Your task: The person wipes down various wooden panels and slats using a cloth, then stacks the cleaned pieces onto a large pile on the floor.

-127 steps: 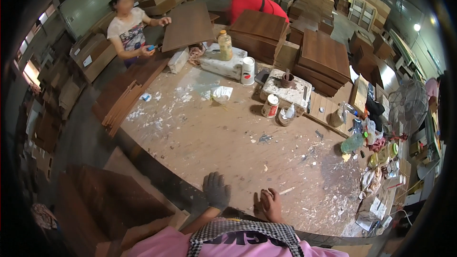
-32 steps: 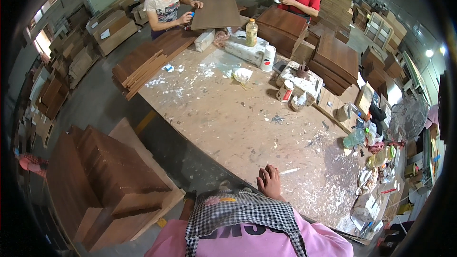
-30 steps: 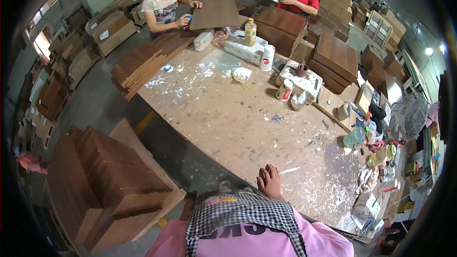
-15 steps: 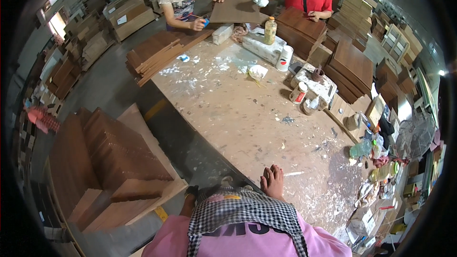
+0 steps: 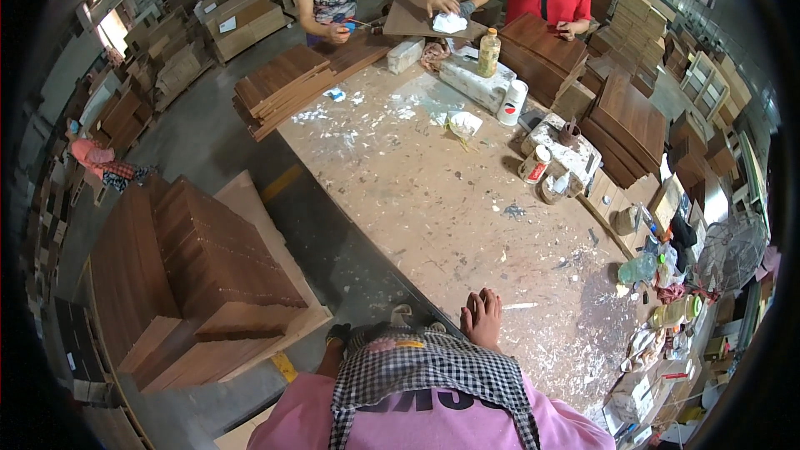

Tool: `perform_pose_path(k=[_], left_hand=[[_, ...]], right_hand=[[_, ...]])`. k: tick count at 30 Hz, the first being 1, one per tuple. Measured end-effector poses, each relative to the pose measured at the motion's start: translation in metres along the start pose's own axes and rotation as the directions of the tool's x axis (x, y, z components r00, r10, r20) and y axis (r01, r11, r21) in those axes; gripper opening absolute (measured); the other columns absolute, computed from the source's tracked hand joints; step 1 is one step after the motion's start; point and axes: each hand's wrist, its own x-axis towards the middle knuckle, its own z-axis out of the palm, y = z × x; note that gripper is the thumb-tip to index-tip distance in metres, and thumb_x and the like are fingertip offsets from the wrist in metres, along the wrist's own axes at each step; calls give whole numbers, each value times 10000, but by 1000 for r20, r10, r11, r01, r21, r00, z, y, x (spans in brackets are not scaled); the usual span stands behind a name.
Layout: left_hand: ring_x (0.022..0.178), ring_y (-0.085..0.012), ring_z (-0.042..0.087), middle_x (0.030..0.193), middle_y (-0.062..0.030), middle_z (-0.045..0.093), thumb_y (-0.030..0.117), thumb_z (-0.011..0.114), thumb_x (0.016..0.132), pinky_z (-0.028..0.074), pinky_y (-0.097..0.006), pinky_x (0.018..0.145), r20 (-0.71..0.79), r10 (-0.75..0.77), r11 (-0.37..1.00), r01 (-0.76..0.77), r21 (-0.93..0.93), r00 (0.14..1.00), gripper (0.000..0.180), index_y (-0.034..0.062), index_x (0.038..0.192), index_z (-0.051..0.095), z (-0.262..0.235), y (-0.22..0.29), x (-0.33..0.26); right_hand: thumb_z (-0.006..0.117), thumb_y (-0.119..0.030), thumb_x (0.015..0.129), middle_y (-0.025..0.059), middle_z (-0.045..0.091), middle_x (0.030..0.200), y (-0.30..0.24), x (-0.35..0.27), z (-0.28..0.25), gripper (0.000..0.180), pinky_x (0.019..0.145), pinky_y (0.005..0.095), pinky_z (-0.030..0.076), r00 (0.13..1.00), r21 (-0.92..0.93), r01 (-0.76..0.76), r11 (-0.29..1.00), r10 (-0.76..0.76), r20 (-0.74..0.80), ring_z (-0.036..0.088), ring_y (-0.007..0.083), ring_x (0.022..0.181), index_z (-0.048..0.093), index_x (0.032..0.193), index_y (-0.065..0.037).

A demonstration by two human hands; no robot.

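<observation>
A: Right hand (image 5: 482, 317)?
B: Flat, fingers together, gripping nothing, on the desk (image 5: 433, 208) edge. Left hand (image 5: 338, 335) gloved, low; grip unclear.
A: Nearest load?
B: Stacked brown boards (image 5: 212, 262), left floor. Stiff, heavy; lift by edges.

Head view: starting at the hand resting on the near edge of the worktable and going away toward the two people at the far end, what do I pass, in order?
Right hand flat on the worktable → thin white stick → crumpled white rag → long white block → yellow bottle → brown board the two people are handling.
</observation>
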Motion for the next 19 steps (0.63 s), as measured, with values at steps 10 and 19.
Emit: perform_pose_path(k=[10, 19], left_hand=[[1313, -367, 488, 1494, -157, 442, 475, 496, 934, 420, -492, 1058, -19, 9, 1000, -9, -4, 1000, 564, 139, 1387, 527, -2, -1, 2], [1304, -372, 497, 1491, -161, 444, 475, 512, 930, 430, -503, 1048, -50, 15, 999, -17, -32, 999, 560, 136, 1375, 540, 3, -5, 3]], right_hand=[[617, -308, 916, 217, 449, 1396, -4, 1, -2, 445, 1165, 537, 253, 1000, 22, -12, 1000, 12, 0, 388, 395, 1348, 545, 1281, -63], [618, -296, 915, 218, 446, 1399, -5, 1, 0, 447, 1147, 550, 266, 1000, 32, -10, 999, 9, 5, 396, 401, 1340, 534, 1288, -64]])
